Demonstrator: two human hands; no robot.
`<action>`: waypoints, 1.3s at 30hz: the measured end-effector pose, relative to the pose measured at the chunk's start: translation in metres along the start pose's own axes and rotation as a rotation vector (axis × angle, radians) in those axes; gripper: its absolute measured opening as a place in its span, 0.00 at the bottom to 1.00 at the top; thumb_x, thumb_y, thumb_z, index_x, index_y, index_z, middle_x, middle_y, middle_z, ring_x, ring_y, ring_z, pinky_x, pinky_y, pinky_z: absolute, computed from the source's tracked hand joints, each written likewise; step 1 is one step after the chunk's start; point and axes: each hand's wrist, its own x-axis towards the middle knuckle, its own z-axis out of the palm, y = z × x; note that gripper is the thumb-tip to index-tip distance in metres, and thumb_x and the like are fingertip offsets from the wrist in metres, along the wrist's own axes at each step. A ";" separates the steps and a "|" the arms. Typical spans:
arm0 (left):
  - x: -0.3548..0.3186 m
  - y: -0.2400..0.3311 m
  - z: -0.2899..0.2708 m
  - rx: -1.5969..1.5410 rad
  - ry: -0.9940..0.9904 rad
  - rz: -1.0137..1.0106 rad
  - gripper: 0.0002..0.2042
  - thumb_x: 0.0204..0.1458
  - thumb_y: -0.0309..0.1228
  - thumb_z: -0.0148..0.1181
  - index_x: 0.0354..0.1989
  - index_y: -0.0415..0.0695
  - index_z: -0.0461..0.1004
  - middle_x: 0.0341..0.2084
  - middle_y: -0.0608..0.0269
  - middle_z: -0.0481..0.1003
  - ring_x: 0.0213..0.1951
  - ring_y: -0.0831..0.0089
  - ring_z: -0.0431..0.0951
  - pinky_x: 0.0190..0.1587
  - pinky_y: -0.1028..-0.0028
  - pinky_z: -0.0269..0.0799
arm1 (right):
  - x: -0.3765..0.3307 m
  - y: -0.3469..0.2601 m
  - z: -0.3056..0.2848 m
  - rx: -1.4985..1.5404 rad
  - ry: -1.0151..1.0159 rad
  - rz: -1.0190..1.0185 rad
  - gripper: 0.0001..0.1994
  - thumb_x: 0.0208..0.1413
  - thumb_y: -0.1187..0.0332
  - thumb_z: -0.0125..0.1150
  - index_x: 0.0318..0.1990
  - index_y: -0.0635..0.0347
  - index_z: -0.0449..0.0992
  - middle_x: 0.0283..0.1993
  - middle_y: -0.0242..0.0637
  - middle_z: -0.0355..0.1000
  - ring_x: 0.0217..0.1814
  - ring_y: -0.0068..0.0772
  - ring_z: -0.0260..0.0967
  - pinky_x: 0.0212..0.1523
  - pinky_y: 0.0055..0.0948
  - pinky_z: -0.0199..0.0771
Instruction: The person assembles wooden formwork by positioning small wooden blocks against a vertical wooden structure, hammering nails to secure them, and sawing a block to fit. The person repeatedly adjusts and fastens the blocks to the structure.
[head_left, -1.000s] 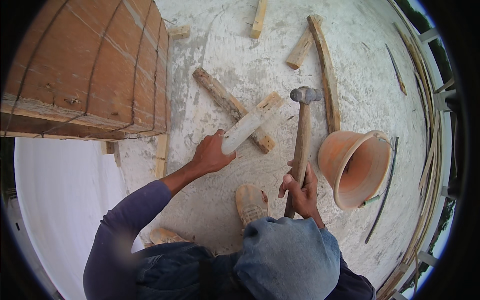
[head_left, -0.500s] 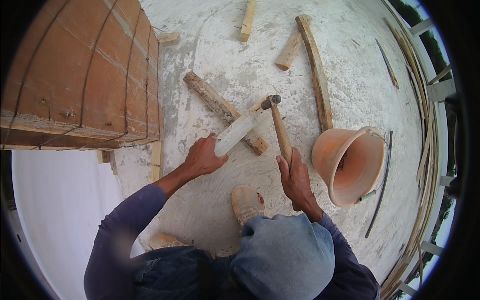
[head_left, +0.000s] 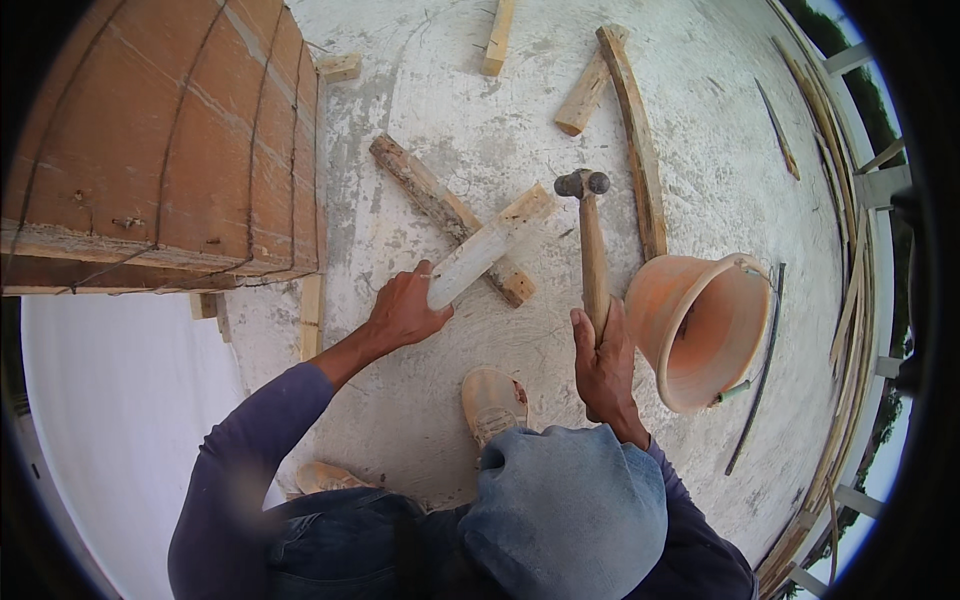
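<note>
**Steadying the batten for a clean hammer blow**

The left hand [head_left: 405, 310] is wrapped fully round the near end of a pale wood batten [head_left: 490, 248], whose far end lies across a darker, rough timber [head_left: 447, 215] on the concrete floor [head_left: 440, 100]. The right hand [head_left: 603, 365] is fisted tight on the lower part of a hammer [head_left: 590, 240] handle, its steel head raised above and just right of the batten's far end.

To do this well, I judge the left grip should stay low and firm so the batten cannot roll off the timber, with fingers well back from the crossing point. The hammer face ought to land square, swung from the wrist and elbow. An orange bucket [head_left: 700, 330] lies tipped just right of the handle and could catch a wide swing; the shoe [head_left: 492, 403] sits near below.
</note>
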 end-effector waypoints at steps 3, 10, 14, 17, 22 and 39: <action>-0.002 -0.004 0.003 0.014 0.021 0.019 0.28 0.50 0.35 0.70 0.53 0.25 0.70 0.36 0.31 0.81 0.41 0.42 0.86 0.46 0.54 0.82 | -0.013 0.009 0.008 0.144 0.236 -0.044 0.17 0.71 0.67 0.60 0.58 0.69 0.66 0.28 0.48 0.72 0.26 0.43 0.72 0.32 0.39 0.72; 0.001 -0.008 0.006 -0.033 0.011 0.027 0.29 0.51 0.36 0.70 0.53 0.25 0.69 0.35 0.32 0.81 0.39 0.40 0.85 0.45 0.54 0.81 | -0.008 0.047 0.050 -0.061 -0.031 -0.033 0.15 0.71 0.66 0.59 0.57 0.65 0.66 0.27 0.53 0.72 0.24 0.56 0.75 0.28 0.45 0.74; -0.002 -0.007 0.007 0.038 0.028 0.018 0.29 0.50 0.36 0.71 0.53 0.25 0.69 0.35 0.31 0.81 0.40 0.41 0.85 0.44 0.54 0.81 | -0.013 0.050 0.051 0.086 0.127 0.001 0.13 0.71 0.66 0.59 0.53 0.65 0.67 0.25 0.52 0.71 0.25 0.55 0.74 0.29 0.44 0.74; -0.002 -0.006 0.008 0.036 0.037 0.016 0.30 0.50 0.36 0.71 0.53 0.24 0.69 0.35 0.31 0.81 0.40 0.40 0.85 0.44 0.54 0.81 | -0.011 0.047 0.050 0.114 0.391 -0.328 0.12 0.70 0.66 0.60 0.51 0.64 0.68 0.25 0.52 0.71 0.24 0.55 0.74 0.29 0.45 0.74; 0.001 -0.006 0.008 -0.018 0.025 0.026 0.30 0.50 0.36 0.71 0.54 0.24 0.69 0.35 0.31 0.81 0.40 0.39 0.85 0.44 0.53 0.81 | -0.002 0.047 0.051 -0.050 -0.096 -0.003 0.12 0.70 0.66 0.61 0.51 0.63 0.67 0.25 0.53 0.73 0.26 0.61 0.75 0.28 0.49 0.73; -0.001 -0.002 0.004 0.058 0.068 0.056 0.29 0.50 0.35 0.72 0.55 0.28 0.69 0.37 0.34 0.81 0.41 0.41 0.85 0.44 0.55 0.81 | -0.005 0.037 0.051 0.057 -0.040 0.003 0.13 0.70 0.63 0.61 0.46 0.63 0.68 0.23 0.52 0.72 0.23 0.57 0.74 0.26 0.47 0.70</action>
